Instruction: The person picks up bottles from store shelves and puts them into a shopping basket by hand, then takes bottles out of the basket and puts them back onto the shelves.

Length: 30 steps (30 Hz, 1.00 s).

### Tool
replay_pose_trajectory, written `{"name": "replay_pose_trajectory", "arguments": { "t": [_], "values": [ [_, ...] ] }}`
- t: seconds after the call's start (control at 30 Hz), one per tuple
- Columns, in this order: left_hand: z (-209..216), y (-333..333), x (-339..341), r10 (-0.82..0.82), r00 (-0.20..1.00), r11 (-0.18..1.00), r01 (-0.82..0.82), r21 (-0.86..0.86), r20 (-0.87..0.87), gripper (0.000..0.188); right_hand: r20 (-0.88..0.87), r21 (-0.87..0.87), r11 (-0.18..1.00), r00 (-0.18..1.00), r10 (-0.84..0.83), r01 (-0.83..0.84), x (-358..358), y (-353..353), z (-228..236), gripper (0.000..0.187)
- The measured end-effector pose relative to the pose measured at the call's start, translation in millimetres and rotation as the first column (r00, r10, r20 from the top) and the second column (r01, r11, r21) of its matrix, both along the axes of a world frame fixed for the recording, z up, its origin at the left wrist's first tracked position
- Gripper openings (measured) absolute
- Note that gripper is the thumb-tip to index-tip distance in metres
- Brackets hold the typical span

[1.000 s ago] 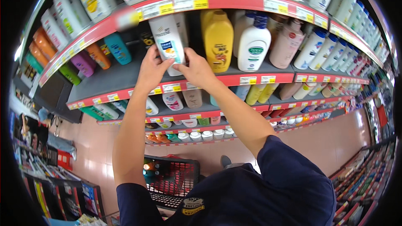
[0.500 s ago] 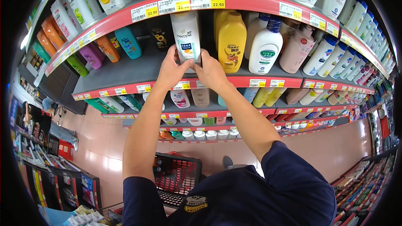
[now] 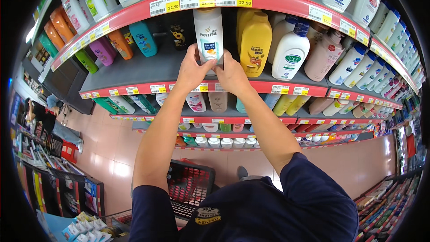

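A white shampoo bottle (image 3: 208, 28) stands upright at the front of a grey shelf, its top reaching up to the red price rail above. My left hand (image 3: 192, 71) grips its lower left side, and my right hand (image 3: 233, 72) closes on its lower right side. Both thumbs meet near the bottom of the label. Just right of it is a yellow bottle (image 3: 256, 38), followed by a white bottle with a dark blue cap (image 3: 290, 54) and a pink pump bottle (image 3: 323, 58). Behind and to the left, a black package (image 3: 179, 36) sits in shadow.
Teal (image 3: 143, 39), orange (image 3: 119, 45) and purple (image 3: 103, 51) bottles line the shelf's left part. A red price rail (image 3: 273, 2) crosses above my hands. Lower shelves hold more bottles. A shopping basket (image 3: 190, 188) is below my left arm. Another person (image 3: 62, 127) is at far left.
The shelf and bottles appear slightly farther right in the picture. Both hands keep their hold on the white shampoo bottle, which has hardly moved against its neighbours.
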<state>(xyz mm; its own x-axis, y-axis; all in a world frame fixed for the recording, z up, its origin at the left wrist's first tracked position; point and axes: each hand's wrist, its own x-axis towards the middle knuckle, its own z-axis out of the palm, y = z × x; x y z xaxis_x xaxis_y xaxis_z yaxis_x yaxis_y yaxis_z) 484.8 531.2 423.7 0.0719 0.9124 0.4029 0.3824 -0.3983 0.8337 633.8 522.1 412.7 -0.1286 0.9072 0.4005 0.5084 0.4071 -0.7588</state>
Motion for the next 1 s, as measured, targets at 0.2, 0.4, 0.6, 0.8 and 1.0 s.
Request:
{"name": "replay_pose_trajectory", "arguments": {
  "t": [0.2, 0.4, 0.6, 0.8, 1.0],
  "values": [
    [-17, 26, -12, 0.005, 0.990, 0.998, -0.014, 0.064, 0.140, 0.078, -0.018, -0.101, 0.993, 0.998, 0.056, -0.058, -3, -2, 2, 0.062],
    [3, 49, -6, -0.147, 0.559, 0.950, 0.310, -0.041, 0.816, 0.096, -0.008, 0.036, 0.999, 1.000, 0.008, -0.008, -5, 4, -1, 0.084],
    [5, 69, 4, -0.149, 0.581, 0.928, 0.361, -0.089, 0.800, 0.090, 0.043, -0.060, 0.997, 0.998, -0.048, 0.050, -6, 1, 7, 0.072],
    [-9, 85, 3, -0.075, 0.560, 0.922, 0.354, -0.156, 0.825, 0.078, 0.008, -0.061, 0.998, 1.000, -0.014, 0.015, -12, 1, 5, 0.062],
    [-5, 82, 9, -0.052, 0.604, 0.920, 0.338, -0.197, 0.795, 0.077, -0.011, -0.020, 1.000, 1.000, -0.021, 0.021, -9, 8, -2, 0.058]
  ]
}}
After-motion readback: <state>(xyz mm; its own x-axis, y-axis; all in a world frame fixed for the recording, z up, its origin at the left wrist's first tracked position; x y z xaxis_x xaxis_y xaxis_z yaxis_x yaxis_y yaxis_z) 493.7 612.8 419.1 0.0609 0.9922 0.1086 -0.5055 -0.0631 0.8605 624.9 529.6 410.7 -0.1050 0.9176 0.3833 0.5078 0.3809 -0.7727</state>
